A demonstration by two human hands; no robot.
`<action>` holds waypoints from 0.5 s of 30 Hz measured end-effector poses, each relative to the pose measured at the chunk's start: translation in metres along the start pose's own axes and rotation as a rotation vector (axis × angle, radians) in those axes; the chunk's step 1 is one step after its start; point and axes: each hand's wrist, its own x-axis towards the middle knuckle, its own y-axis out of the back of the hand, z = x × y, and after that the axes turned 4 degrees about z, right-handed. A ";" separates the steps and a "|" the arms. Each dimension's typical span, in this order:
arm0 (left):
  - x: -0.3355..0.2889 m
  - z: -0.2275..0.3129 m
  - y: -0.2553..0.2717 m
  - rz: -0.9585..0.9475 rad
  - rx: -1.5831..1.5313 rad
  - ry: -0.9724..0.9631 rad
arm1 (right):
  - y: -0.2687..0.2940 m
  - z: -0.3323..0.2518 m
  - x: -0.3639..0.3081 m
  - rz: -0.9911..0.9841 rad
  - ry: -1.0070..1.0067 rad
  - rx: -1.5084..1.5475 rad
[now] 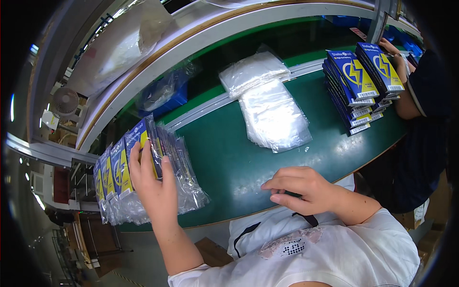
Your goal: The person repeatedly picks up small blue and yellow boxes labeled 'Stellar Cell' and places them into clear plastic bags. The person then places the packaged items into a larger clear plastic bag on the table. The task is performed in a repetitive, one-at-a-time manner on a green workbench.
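At the left of the green table, my left hand [152, 179] lies against a row of flat blue-and-yellow boxes in clear plastic bags [117, 167]. Its fingers are stretched out and touch the front of one bagged box, with the thumb spread to the right. My right hand [303, 189] hovers at the table's near edge, in front of my body. Its fingers are slightly bent, parted from the thumb, and hold nothing. Beyond it, a stack of clear plastic bags [275, 115] lies flat in the middle, with another bundle of clear bags [253, 71] behind.
Unbagged blue-and-yellow boxes [354, 81] stand in leaning stacks at the right. Beside them, another person's arm [406, 98] reaches in. A blue bin [167, 98] with plastic in it sits at the back left, below a long shelf [201, 31] above the green table [224, 167].
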 end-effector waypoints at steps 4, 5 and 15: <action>0.004 -0.009 -0.002 0.047 0.083 0.003 | 0.005 -0.002 0.002 0.016 -0.046 -0.016; 0.005 -0.011 -0.002 0.044 0.091 0.011 | 0.007 -0.003 0.002 0.026 -0.059 -0.023; 0.002 0.039 0.015 0.208 -0.047 -0.105 | 0.031 -0.008 0.004 0.160 -0.034 -0.184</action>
